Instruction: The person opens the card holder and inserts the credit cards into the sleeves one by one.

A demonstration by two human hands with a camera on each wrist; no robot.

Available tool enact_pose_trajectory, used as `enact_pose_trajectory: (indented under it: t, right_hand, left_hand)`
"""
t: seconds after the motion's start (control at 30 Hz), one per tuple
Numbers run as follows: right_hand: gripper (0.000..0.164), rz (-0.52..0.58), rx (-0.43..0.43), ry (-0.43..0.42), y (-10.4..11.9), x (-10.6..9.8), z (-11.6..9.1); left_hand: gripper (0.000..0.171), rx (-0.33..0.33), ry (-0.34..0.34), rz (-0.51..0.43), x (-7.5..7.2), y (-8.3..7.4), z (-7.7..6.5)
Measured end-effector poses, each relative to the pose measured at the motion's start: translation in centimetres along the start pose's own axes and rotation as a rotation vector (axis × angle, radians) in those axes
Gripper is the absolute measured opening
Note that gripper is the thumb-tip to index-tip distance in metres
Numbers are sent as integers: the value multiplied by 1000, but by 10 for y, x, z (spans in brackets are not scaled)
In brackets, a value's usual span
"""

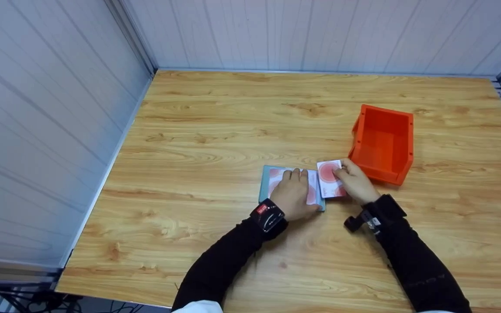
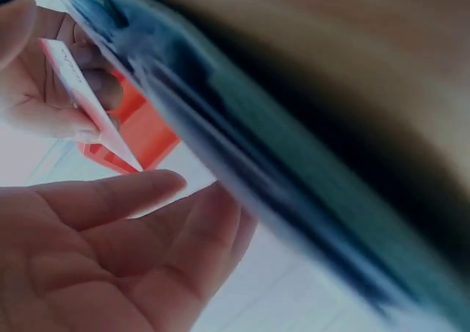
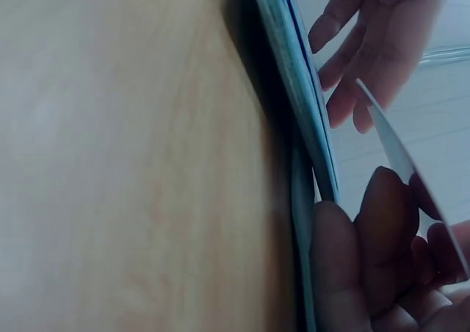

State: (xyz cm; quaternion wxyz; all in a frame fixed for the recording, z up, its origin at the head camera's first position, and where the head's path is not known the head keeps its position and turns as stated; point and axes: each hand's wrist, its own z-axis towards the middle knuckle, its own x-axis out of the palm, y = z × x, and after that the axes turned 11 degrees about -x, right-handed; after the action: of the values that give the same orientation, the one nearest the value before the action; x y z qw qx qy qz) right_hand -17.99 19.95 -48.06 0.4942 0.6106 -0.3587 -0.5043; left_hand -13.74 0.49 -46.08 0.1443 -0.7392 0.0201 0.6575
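A flat teal booklet-like item lies on the table, with a pink-and-white patterned surface on top and several thin layers at its edge in the left wrist view. My left hand rests across it, fingers extended over the top and thumb near its lower right corner. Just right of it, my right hand pinches a white card with pink circles between thumb and fingers. Seen edge-on in the right wrist view, the card is tilted and held off the table. The fingertips partly hide its right side.
An orange plastic bin stands close beyond my right hand, its open top facing up. The wood-grain table meets pale panel walls at the back and left. Cables hang below the table's front left corner.
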Motion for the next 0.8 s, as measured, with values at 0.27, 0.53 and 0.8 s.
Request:
enact_pose_trajectory:
  t: [0.27,0.53,0.8]
  right_hand:
    - [21,-26,2,9,-1,-1,1]
    - [12,-8,5,-2,0,1,-1]
    - [20,5,37,24,0,2,0]
  left_hand:
    - [101,-17,9,51,1,-6,4]
    - [94,-24,173,-142,-12,7,6]
    - [86,-23,274,-374,-19,24,4]
